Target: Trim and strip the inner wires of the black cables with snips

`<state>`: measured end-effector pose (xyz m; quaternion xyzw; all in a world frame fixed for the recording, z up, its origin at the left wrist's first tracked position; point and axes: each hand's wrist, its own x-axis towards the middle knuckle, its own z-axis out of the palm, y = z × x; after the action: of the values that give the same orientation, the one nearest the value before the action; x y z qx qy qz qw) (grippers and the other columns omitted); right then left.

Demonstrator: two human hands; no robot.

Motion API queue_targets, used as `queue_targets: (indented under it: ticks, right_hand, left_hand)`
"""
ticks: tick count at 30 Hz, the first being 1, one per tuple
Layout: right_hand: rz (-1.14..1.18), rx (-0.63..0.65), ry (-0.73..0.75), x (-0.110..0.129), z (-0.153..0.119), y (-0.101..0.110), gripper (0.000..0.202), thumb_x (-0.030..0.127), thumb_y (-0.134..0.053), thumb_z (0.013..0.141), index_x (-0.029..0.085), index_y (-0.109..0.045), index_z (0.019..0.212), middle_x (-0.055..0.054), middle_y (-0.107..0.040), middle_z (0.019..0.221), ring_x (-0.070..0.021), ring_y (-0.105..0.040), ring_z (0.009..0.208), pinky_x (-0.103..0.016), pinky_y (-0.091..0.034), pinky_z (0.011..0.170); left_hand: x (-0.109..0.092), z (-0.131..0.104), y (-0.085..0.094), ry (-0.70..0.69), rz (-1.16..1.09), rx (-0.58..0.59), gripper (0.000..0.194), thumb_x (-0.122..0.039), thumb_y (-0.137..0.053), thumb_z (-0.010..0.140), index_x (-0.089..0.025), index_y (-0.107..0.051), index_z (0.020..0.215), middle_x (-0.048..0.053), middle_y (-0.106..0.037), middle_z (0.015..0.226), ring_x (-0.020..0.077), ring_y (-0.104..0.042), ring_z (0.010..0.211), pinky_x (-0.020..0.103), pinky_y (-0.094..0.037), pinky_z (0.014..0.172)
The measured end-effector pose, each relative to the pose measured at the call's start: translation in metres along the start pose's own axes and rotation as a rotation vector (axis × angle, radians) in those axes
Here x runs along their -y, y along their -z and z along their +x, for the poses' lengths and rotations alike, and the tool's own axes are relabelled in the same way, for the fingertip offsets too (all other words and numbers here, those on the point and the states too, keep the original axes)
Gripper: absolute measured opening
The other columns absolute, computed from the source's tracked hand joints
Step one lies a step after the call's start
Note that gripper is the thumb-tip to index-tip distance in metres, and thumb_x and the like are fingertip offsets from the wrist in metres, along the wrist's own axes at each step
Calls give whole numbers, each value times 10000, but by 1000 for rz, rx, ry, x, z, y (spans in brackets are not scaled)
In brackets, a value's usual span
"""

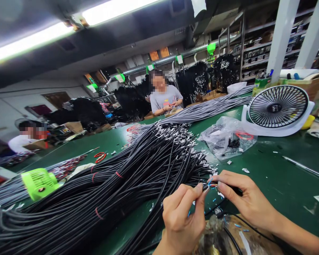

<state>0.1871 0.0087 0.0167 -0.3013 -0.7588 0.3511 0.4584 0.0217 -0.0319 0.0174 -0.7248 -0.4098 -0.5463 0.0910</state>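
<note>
My left hand [184, 209] pinches the end of a black cable [204, 186] between thumb and fingers. Thin blue and orange wires [211, 184] stick out of that end toward my right hand [246, 194]. The right thumb and forefinger are closed at the wire tips; exactly what lies between them is partly hidden. A large pile of black cables [138, 159] with stripped, whitish ends lies just left of both hands. Beneath them, blue wire scraps are scattered over a worn brownish block [238, 230] and the green table [276, 177].
A white fan [278, 108] and a clear plastic bag [225, 136] stand at the right. A pen [303, 166] lies nearby. Left are a green fan [39, 184] and red-handled scissors [99, 156]. Grey cables [210, 108] stretch behind. A person [164, 95] sits across the table.
</note>
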Motion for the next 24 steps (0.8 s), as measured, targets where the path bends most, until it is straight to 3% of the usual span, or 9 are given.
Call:
queue_targets:
  ticks: [6,12,15,20,24]
  right_hand:
    - [-27,-15,2,0,0,4,208,225,-498,897,172,-685,972,-39,-639,754,-147,-577,692,-254,-456,615]
    - [-86,-42,20,0,-1,6,218,225,-494,892,170,-688,976,-45,-643,774,-154,-590,722,-266,-463,648]
    - [-104,-49,24,0,-1,6,222,233,-498,888,165,-694,968,-54,-654,772,-160,-594,707,-275,-464,637]
    - [-78,-27,51,1,0,6,219,223,-504,885,169,-699,971,-56,-668,775,-163,-605,724,-275,-475,651]
    - [-85,-35,44,-1,1,7,217,246,-504,887,191,-704,951,-41,-674,765,-157,-613,697,-261,-476,630]
  left_hand:
    - [-2,2,1,190,-37,31,115,-60,-637,750,-167,-640,790,3,-611,674,113,-568,553,212,-460,499]
    - [0,4,4,387,-161,200,111,-165,-584,813,-167,-662,733,1,-578,581,122,-560,523,208,-417,476]
    - [0,8,5,512,-282,282,218,-249,-551,844,-154,-644,671,-14,-505,512,100,-483,445,201,-350,426]
    - [1,11,2,848,-713,429,397,-439,-517,851,-147,-514,581,-75,-341,406,32,-259,319,168,-199,337]
    - [3,12,-1,937,-835,441,427,-491,-557,811,-140,-516,570,-83,-329,373,20,-225,301,163,-166,324]
